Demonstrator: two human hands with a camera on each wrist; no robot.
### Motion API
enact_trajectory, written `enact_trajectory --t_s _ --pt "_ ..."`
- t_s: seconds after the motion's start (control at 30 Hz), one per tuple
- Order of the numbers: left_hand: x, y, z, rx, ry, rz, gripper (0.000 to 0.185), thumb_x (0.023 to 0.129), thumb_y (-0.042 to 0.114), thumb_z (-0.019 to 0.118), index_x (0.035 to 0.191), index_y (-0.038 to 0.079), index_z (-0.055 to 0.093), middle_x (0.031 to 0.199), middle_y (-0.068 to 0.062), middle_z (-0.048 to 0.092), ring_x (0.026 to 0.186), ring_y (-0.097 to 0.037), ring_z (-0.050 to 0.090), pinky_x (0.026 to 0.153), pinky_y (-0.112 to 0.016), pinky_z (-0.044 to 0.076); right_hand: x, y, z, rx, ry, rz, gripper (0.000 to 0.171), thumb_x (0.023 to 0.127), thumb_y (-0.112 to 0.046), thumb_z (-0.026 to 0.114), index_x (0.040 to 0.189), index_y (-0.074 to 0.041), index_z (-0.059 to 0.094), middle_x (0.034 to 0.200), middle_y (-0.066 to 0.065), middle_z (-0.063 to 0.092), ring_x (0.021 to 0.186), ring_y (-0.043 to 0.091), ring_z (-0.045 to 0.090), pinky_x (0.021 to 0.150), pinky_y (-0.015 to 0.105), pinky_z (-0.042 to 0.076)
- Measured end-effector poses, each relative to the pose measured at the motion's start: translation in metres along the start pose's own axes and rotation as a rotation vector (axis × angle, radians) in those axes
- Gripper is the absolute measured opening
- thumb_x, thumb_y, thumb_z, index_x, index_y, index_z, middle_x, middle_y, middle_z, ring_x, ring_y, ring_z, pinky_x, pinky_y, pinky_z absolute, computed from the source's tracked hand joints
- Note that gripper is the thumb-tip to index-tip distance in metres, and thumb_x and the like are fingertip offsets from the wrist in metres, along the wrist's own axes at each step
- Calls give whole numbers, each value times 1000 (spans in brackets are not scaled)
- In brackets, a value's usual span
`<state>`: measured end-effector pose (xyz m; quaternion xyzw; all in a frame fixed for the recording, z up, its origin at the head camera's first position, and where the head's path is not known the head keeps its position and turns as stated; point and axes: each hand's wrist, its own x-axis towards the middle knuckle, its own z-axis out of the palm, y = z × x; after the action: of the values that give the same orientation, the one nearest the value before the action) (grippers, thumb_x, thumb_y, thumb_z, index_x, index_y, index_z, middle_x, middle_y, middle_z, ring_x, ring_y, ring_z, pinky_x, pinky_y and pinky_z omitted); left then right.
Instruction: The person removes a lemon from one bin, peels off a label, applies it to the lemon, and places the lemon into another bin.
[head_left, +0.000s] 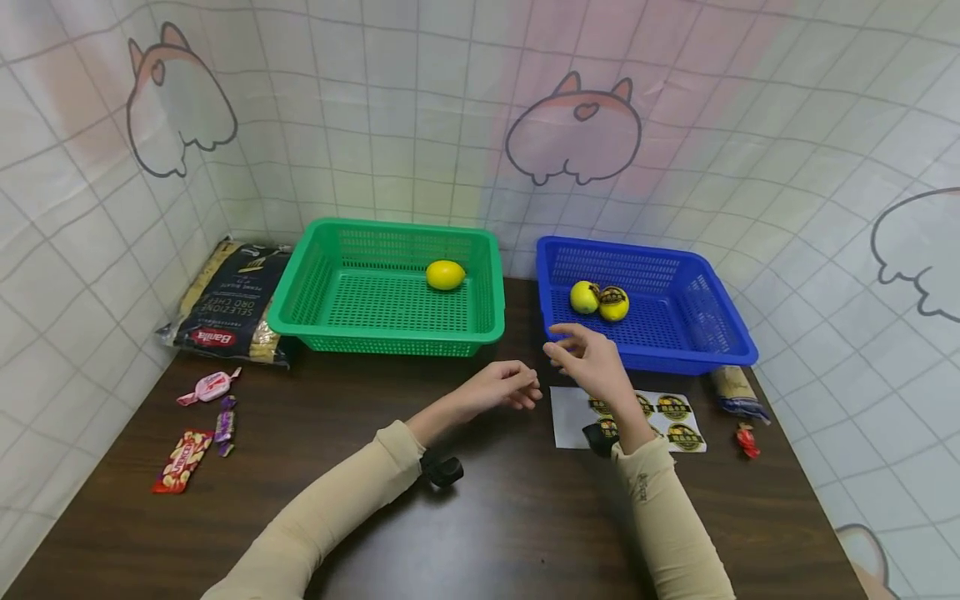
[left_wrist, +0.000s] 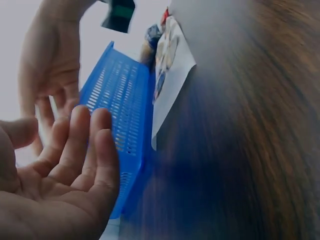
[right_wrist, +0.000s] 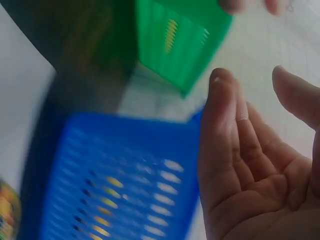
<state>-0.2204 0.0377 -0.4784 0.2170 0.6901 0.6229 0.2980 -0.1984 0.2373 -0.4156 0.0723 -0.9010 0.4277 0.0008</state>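
the green basket [head_left: 390, 343] is biggest, so it seems best to reach in from above and not bump its edge. the blue basket [head_left: 660, 360] needs the same care. the paper sheet [head_left: 568, 417] lies in front of it; nothing should drag on the sheet, or it may slide. the right hand [head_left: 588, 358] is by the blue basket's near edge, thumb and fingertips apart, with nothing seen between them. the left hand [head_left: 502, 387] has softly bent fingers and holds nothing. one plain lemon [head_left: 446, 275] sits in the green basket, two stickered lemons [head_left: 614, 303] in the blue one. the stickers [head_left: 684, 437] would need slow, gentle peeling.
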Motion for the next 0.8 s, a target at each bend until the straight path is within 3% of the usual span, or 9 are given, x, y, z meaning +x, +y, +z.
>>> enact_trajectory --t_s 0.3,0.53,0.63,0.8 --pt "-23 -1 -8 169 -128 9 34 106 33 45 114 4 61 116 -18 69 93 -20 71 89 -42 59 -2 11 30 107 -150 29 39 98 -29 63 128 -3 62 110 27 72 84 29 75 75 45 63" --pt "-39 27 -20 215 -145 66 36 107 32 44 124 4 57 125 -17 64 114 -41 66 101 -55 52 0 9 41 144 -195 56 37 99 -27 61 128 -4 63 110 21 74 83 16 73 74 42 63" --pt "-43 40 -27 223 -148 88 34 107 33 44 124 7 58 126 -16 63 115 -39 66 103 -56 50 1 6 44 191 -191 86 35 100 -27 61 127 -6 63 112 21 73 84 15 72 75 43 63" --pt "-46 55 -41 253 -114 99 32 107 33 44 124 12 59 127 -14 65 109 -23 68 102 -47 52 4 -2 50 259 -161 101 37 99 -27 62 130 -6 60 113 22 73 90 26 74 78 44 63"
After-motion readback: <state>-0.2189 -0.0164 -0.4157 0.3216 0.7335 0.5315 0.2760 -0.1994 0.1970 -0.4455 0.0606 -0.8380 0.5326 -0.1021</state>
